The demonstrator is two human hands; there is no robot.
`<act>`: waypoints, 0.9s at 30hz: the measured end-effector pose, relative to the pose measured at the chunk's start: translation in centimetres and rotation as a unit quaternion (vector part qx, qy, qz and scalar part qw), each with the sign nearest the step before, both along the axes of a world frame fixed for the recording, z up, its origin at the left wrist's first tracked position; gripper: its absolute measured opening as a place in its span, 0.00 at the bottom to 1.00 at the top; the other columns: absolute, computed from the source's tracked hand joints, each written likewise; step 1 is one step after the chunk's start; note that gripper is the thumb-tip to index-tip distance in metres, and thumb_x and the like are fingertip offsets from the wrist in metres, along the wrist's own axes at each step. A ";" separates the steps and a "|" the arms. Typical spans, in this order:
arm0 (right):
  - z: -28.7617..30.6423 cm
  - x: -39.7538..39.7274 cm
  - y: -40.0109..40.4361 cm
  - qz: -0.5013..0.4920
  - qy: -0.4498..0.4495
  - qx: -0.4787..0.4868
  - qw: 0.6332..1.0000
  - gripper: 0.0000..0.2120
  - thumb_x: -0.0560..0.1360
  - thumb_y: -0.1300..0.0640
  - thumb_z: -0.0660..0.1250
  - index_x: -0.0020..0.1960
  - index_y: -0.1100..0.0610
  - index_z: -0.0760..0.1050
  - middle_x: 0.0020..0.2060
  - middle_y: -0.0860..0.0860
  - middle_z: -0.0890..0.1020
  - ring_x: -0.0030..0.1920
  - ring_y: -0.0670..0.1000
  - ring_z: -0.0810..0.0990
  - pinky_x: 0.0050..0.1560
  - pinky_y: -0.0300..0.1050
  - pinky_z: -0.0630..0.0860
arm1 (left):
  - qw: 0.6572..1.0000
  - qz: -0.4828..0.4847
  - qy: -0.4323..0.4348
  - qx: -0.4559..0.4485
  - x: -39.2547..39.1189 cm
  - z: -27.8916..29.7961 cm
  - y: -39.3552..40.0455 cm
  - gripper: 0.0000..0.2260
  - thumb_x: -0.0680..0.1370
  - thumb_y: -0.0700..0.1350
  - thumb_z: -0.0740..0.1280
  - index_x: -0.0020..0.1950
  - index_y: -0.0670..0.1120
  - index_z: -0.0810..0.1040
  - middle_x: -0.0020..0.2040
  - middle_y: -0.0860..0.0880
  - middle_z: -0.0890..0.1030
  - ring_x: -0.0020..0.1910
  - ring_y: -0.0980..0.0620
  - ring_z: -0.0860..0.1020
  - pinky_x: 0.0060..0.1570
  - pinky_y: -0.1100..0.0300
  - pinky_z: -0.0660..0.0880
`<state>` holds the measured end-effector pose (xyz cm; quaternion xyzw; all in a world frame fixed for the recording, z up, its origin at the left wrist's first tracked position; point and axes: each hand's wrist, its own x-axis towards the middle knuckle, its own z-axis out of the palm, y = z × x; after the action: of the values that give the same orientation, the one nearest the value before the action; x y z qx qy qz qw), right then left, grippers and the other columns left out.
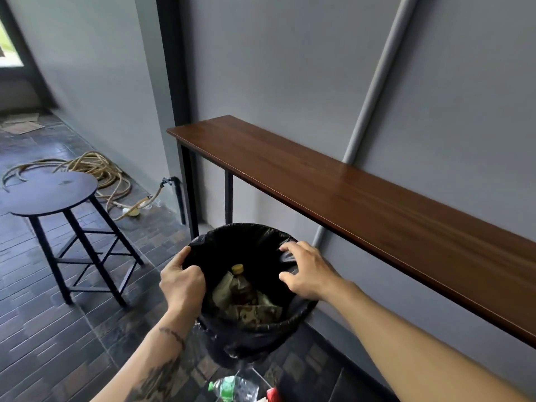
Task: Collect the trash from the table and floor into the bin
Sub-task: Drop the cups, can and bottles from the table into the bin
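A long, narrow wooden table [362, 198] on black legs is set against the grey wall, and its top is seen bare along the visible length. To the left, a round dark stool [52, 195] is stood on the dark tiled floor [58, 329], with a coil of tan hose [95, 169] laid on the tiles behind it. Just in front of the table's near left end, a round bin [249, 332] lined with a black bag [232, 250] is placed on the floor. The bin's left rim is gripped by the left hand [181, 285], whose fingers are curled over the liner's edge and closed on it. The right rim is met by the right hand [307, 271], whose fingers are spread and bent over the bag's edge; whether the plastic is actually pinched there cannot be told. Inside the bin, a brown bottle with a yellow cap [240, 282] is seen leaning among crumpled paper wrappers [255, 313]. On the floor nearer the camera, just below the bin, a clear plastic bottle with a green label and cap [232, 388] is seen lying, and a small red and white piece of packaging [271, 396] is cut off by the lower edge beside it.
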<state>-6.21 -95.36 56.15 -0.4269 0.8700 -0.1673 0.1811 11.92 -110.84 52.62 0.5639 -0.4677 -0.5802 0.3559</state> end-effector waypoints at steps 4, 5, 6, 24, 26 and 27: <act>-0.3 0.1 2.9 -0.031 0.024 -0.005 0.999 0.27 0.70 0.46 0.65 0.69 0.47 0.67 0.65 0.49 0.69 0.67 0.54 0.66 0.67 0.51 0.68 | 1.000 -0.007 -0.004 -0.010 0.4 0.4 1.6 0.31 0.67 0.34 0.57 0.67 0.50 0.81 0.60 0.48 0.84 0.55 0.47 0.82 0.61 0.50 0.79; -0.5 0.2 3.8 -0.045 0.024 -0.006 0.999 0.27 0.71 0.46 0.65 0.69 0.46 0.66 0.65 0.49 0.69 0.67 0.54 0.66 0.67 0.51 0.68 | 1.000 -0.008 -0.005 -0.013 0.4 0.3 2.0 0.31 0.67 0.34 0.57 0.67 0.50 0.81 0.61 0.48 0.83 0.55 0.47 0.82 0.60 0.51 0.80; -0.7 0.3 4.7 -0.059 0.022 -0.008 0.998 0.27 0.71 0.46 0.65 0.69 0.46 0.66 0.65 0.49 0.69 0.68 0.54 0.66 0.67 0.52 0.69 | 1.000 -0.011 -0.005 -0.015 0.6 0.3 2.5 0.31 0.68 0.33 0.57 0.67 0.50 0.81 0.61 0.48 0.83 0.54 0.47 0.82 0.60 0.54 0.79; -6.6 13.1 20.3 -0.337 -0.251 -0.166 0.892 0.31 0.78 0.58 0.60 0.79 0.53 0.58 0.77 0.53 0.63 0.76 0.54 0.62 0.75 0.53 0.60 | 0.996 -0.072 -0.060 -0.001 12.1 -0.6 17.7 0.31 0.71 0.33 0.55 0.70 0.50 0.78 0.62 0.50 0.81 0.51 0.52 0.82 0.53 0.60 0.80; -7.6 14.9 20.4 -0.343 -0.267 -0.158 0.887 0.30 0.78 0.60 0.59 0.79 0.52 0.58 0.77 0.52 0.64 0.76 0.54 0.63 0.75 0.52 0.60 | 0.994 -0.068 -0.089 -0.010 14.0 -1.1 18.6 0.31 0.70 0.34 0.56 0.70 0.51 0.78 0.62 0.50 0.82 0.53 0.47 0.82 0.57 0.53 0.81; -8.1 15.8 20.2 -0.345 -0.271 -0.152 0.886 0.30 0.77 0.61 0.59 0.79 0.52 0.59 0.77 0.52 0.64 0.76 0.54 0.63 0.75 0.51 0.60 | 0.993 -0.064 -0.096 -0.013 14.9 -1.5 18.7 0.32 0.70 0.34 0.56 0.70 0.52 0.78 0.62 0.49 0.82 0.53 0.45 0.83 0.57 0.50 0.81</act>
<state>9.57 -75.14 48.08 -0.0603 0.8434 -0.4587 0.2731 26.86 -92.14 51.16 0.5813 -0.5424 -0.5389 0.2785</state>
